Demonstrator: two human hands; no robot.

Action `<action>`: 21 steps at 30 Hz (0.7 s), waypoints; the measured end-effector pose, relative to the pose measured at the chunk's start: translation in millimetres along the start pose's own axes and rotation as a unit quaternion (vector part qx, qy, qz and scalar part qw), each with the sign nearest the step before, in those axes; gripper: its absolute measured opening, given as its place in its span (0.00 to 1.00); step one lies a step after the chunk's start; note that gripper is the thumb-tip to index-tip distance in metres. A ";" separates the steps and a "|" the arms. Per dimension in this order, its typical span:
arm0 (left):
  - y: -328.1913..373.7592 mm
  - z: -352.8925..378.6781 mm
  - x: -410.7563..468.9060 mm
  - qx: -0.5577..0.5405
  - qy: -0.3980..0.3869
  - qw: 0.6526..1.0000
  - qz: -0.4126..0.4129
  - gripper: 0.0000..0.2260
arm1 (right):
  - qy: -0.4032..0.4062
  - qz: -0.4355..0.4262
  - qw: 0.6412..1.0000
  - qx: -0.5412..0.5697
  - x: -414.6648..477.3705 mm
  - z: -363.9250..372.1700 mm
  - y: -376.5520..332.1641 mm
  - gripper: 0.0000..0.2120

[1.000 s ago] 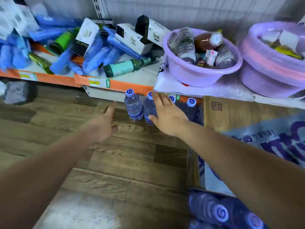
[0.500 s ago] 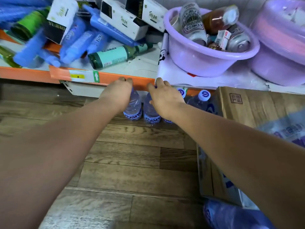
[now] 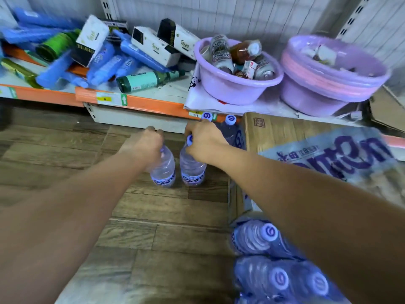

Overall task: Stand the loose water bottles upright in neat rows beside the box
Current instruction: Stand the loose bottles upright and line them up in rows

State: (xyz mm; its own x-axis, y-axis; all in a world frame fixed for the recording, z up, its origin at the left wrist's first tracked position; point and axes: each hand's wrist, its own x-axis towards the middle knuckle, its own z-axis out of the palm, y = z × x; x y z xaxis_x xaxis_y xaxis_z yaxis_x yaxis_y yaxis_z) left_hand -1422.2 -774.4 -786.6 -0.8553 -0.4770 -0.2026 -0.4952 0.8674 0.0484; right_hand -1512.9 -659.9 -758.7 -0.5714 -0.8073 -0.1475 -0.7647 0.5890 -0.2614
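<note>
**Placement step, viewed from beside the person.** The left hand (image 3: 142,144) is gripping the left bottle (image 3: 164,172) from above, fingers curled down over its neck so that the cap is hidden. The right hand (image 3: 205,142) is gripping the right bottle (image 3: 193,171) likewise, fingers wrapped round the neck, with a sliver of blue cap showing beneath them.

Both bottles are standing upright, side by side and nearly touching, on the wooden floor (image 3: 153,216), near the left of the cardboard box (image 3: 276,132). Whether their bases are resting fully on the boards or hanging just above them cannot be told.

Behind them two further bottles (image 3: 229,128) are standing upright at the foot of the shelf (image 3: 140,102), just beside the box, making a back row. A wrapped pack (image 3: 269,260) of more bottles is lying near the box's front corner.

By this showing, a second row is being set down. The next move is calling for three things:
- seating both bases flat;
- squaring the pair with the row behind and closing the gap to the box;
- loosening both grips straight upward so that neither bottle tips.
</note>
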 end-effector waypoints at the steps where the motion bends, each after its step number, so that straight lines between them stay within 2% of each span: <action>1: 6.4 -7.5 -16.8 -0.010 -0.001 1.000 0.001 0.11 | 0.006 -0.006 1.000 -0.005 -16.7 -8.3 -1.9 0.13; 10: 89.0 -102.9 -174.4 -0.022 0.048 0.999 0.010 0.08 | 0.083 -0.039 0.995 0.046 -182.6 -116.5 -13.2 0.12; 13: 127.5 -132.5 -211.6 0.001 0.082 0.996 0.019 0.13 | 0.101 -0.038 0.993 0.048 -239.6 -151.6 -3.1 0.11; 21: 242.1 -164.0 -301.5 0.010 0.126 0.988 0.087 0.10 | 0.139 -0.016 0.990 -0.013 -382.0 -204.9 51.9 0.13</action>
State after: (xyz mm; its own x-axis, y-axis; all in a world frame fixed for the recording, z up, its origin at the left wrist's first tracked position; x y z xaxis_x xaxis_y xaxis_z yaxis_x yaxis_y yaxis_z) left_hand -1309.3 -443.9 -553.4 -0.9390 -0.3391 0.0568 -0.3371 0.9406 0.0413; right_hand -1395.3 -313.4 -520.4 -0.6047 -0.7857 0.1301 -0.7885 0.5676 -0.2369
